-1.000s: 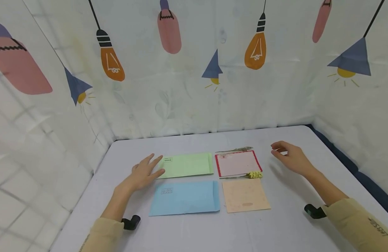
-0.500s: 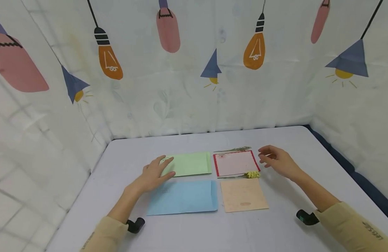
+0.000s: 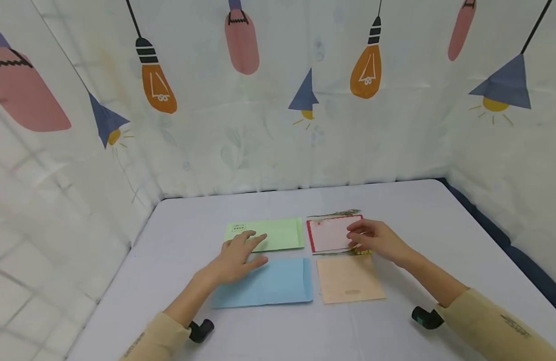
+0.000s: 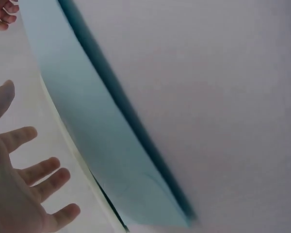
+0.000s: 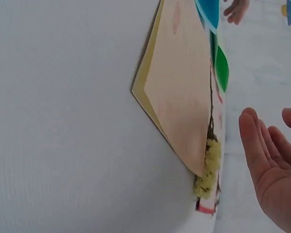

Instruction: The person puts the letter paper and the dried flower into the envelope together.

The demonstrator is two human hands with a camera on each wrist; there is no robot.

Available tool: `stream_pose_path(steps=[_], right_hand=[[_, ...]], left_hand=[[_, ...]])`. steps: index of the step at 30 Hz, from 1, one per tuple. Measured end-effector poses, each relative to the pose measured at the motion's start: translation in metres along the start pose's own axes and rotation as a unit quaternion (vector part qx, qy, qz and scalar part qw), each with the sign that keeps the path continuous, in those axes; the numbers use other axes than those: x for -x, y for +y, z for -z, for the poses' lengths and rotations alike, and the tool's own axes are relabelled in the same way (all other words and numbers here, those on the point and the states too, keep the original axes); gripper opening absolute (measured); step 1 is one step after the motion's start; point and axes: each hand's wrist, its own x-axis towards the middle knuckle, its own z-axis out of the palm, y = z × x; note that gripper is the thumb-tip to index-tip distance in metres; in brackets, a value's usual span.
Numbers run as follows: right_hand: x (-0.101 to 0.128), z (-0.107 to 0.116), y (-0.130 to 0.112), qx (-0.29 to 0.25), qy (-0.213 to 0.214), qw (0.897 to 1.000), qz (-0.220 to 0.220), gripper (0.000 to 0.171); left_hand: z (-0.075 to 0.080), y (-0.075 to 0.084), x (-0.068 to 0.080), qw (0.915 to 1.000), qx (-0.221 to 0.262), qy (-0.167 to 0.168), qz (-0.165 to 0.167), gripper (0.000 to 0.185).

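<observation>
My left hand [image 3: 236, 260] hovers over the gap between a green envelope [image 3: 282, 231] and a blue envelope [image 3: 278, 286], fingers spread. In the left wrist view that hand [image 4: 19, 179] holds nothing beside the blue envelope [image 4: 92, 111]. Over the right side of a pink card with a red border [image 3: 325, 236] is my right hand [image 3: 381, 241], fingers loosely bent. It partly covers a yellow flower sprig [image 3: 364, 252] below the card. The right wrist view shows the right hand [image 5: 276, 174] raised, apart from the flower [image 5: 208, 167] and a peach envelope [image 5: 179, 87].
Nearer than the card lies the peach envelope [image 3: 350, 283]. A thin dried sprig [image 3: 348, 213] runs along the card's far edge. Everything rests on a white-covered table [image 3: 269, 336], with a lamp-printed curtain [image 3: 269, 150] behind it.
My left hand has moved right, from the green envelope's left edge to the space between both envelopes. The right hand has come left, from bare table to over the card. The papers stay put.
</observation>
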Motion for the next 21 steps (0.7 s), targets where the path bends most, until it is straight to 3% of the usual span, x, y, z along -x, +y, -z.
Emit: stream_pose_path(steps=[15, 21], right_hand=[[-0.012, -0.048, -0.001, -0.11, -0.072, 0.991, -0.027, 0.045], [-0.014, -0.064, -0.007, -0.121, -0.082, 0.988, -0.043, 0.043]], left_hand=[[-0.022, 0.023, -0.004, 0.9972, -0.051, -0.054, -0.009, 0.074], [-0.024, 0.036, -0.006, 0.9948, -0.068, -0.074, -0.014, 0.081]])
